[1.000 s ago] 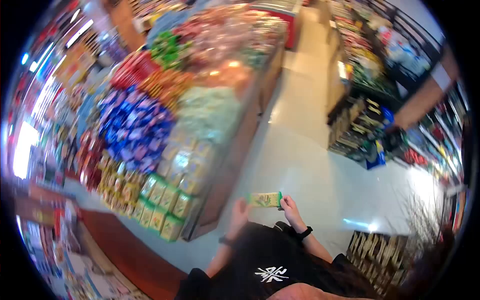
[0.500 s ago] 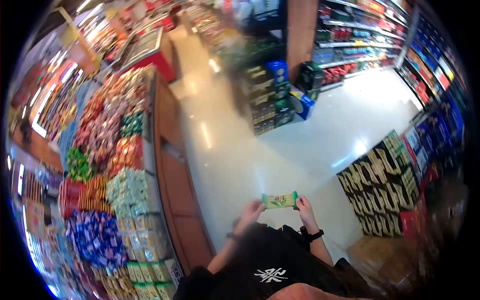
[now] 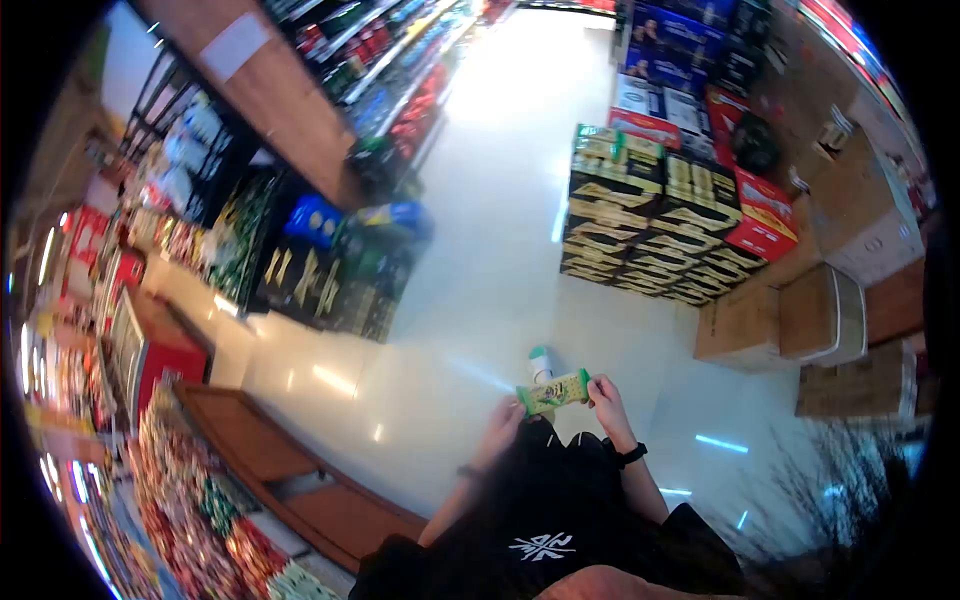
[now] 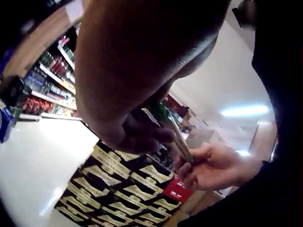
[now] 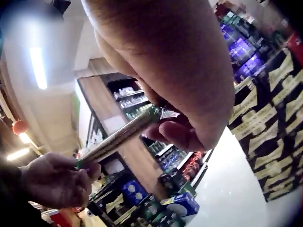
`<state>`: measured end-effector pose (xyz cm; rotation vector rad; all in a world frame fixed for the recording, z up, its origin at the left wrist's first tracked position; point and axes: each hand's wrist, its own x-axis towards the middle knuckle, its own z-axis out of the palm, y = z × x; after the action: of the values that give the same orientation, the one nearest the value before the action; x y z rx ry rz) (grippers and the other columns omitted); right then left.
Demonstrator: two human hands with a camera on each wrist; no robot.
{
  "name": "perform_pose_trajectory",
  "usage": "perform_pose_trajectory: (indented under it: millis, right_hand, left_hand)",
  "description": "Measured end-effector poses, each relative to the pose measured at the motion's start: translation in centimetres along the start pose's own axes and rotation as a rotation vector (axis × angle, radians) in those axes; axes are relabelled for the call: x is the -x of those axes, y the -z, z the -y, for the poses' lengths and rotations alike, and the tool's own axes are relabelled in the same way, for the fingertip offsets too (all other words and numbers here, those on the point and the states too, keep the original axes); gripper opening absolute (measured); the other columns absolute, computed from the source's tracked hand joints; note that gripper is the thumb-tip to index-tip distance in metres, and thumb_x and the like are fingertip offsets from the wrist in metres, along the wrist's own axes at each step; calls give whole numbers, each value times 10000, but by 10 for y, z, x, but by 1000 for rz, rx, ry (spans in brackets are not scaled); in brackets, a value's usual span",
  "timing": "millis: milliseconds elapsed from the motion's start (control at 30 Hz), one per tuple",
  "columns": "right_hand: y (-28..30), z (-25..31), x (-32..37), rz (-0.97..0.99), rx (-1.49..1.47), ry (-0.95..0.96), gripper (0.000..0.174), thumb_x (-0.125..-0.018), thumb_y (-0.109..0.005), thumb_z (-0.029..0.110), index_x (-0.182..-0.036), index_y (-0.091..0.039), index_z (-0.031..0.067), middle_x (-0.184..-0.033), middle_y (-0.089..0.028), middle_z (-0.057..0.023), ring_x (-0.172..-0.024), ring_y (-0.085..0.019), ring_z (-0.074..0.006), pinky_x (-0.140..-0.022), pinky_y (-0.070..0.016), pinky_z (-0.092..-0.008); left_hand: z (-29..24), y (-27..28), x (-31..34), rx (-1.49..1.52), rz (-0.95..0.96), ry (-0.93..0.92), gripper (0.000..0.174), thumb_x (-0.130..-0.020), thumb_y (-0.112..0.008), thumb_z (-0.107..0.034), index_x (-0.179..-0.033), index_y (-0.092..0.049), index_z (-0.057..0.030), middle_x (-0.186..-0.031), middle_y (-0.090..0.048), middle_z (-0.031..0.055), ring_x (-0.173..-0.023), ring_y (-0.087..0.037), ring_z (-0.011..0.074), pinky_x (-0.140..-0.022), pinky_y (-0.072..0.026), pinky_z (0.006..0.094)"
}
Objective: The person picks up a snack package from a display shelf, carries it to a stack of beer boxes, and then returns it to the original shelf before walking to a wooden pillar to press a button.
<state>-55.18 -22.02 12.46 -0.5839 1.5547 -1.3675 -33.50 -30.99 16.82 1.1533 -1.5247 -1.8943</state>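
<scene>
A flat snack packet [image 3: 555, 393] with green ends and a pale yellow-green middle is stretched level in front of the dark shirt. My left hand [image 3: 501, 428] pinches its left end, and the fingers of my right hand [image 3: 611, 408] pinch the opposite end. Seen edge-on in the right wrist view, the packet [image 5: 118, 137] is thin and spans from hand to hand. The left wrist view has the left hand [image 4: 130, 125] dark in the foreground, with the right hand [image 4: 215, 166] at the packet's far end.
Black-and-gold cartons [image 3: 655, 225] are stacked ahead to the right, beside brown cardboard boxes [image 3: 740, 325]. More cartons [image 3: 330, 275] stand at a wooden pillar [image 3: 270, 90] on the left. A wood-sided candy display [image 3: 265, 440] lies lower left. Pale shiny floor [image 3: 490, 270] runs between.
The view has swung to the right, taking the candy display to the lower left and bringing the stacked cartons ahead. Both hands keep hold of the packet, which is now slightly tilted.
</scene>
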Motion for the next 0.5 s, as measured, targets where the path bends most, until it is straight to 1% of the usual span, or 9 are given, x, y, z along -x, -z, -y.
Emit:
perform_pose_trajectory:
  millis: [67,100,167,200,233,300,367,467,500]
  right_hand:
    - [14,9,-17,-70,-8,4,160,-987,-460,181,-906,-517,54,-777,-547,-12,-690,-491,-87,-636,-394,-224]
    - [23,13,-24,-103,0,3,159,-989,-458,183,-911,-514,55,-785,-548,-13,-696,-501,-89,-636,-397,-226]
    - [38,0,-55,-197,79,99,153,-992,-455,185,-925,-508,57,-806,-551,-15,-716,-524,-95,-643,-405,-232]
    - [42,2,-66,-237,118,139,151,-993,-453,186,-932,-505,59,-816,-553,-16,-726,-535,-98,-647,-409,-235]
    - [49,3,-78,-259,106,107,147,-994,-451,185,-938,-503,59,-825,-554,-17,-734,-542,-100,-652,-414,-238]
    - [51,21,-109,-296,65,51,141,-995,-448,183,-951,-500,60,-842,-556,-18,-750,-556,-104,-661,-422,-244]
    - [54,42,-135,-289,25,69,146,-994,-452,189,-957,-502,57,-835,-556,-16,-753,-556,-103,-667,-426,-245]
    - [60,71,-171,-298,5,115,141,-986,-473,191,-965,-502,55,-823,-556,-13,-746,-554,-98,-663,-431,-245]
    - [62,78,-178,-309,2,126,139,-982,-483,191,-968,-502,54,-819,-556,-12,-742,-553,-96,-659,-432,-245]
  left_hand:
    - [-14,-13,-38,7,15,117,268,-975,-491,-210,-1134,-516,4,-1009,-635,136,-922,-623,191,-849,-485,323]
    - [-19,-17,-56,3,62,89,264,-976,-486,-205,-1131,-509,8,-1005,-637,137,-925,-625,192,-847,-488,324]
    - [-30,-24,-99,13,129,18,257,-978,-476,-194,-1125,-495,16,-998,-641,138,-931,-629,196,-843,-493,324]
    - [-36,-27,-120,-15,139,11,251,-973,-482,-182,-1125,-491,18,-993,-643,143,-925,-633,200,-838,-497,325]
    - [-41,-30,-142,-46,147,8,246,-969,-487,-169,-1125,-486,20,-989,-645,148,-919,-637,204,-832,-500,327]
    - [-54,-36,-178,-61,153,-18,243,-956,-507,-150,-1127,-481,21,-976,-651,155,-905,-645,210,-821,-506,328]
    - [-69,-41,-210,-17,151,-71,252,-939,-536,-135,-1131,-479,17,-960,-658,157,-891,-653,215,-810,-511,327]
    - [-64,-45,-257,3,172,-98,303,-912,-586,-125,-1154,-466,14,-950,-668,158,-884,-660,216,-789,-521,323]
    - [-62,-48,-270,-1,172,-75,324,-909,-593,-129,-1167,-459,14,-945,-670,159,-882,-661,215,-784,-523,321]
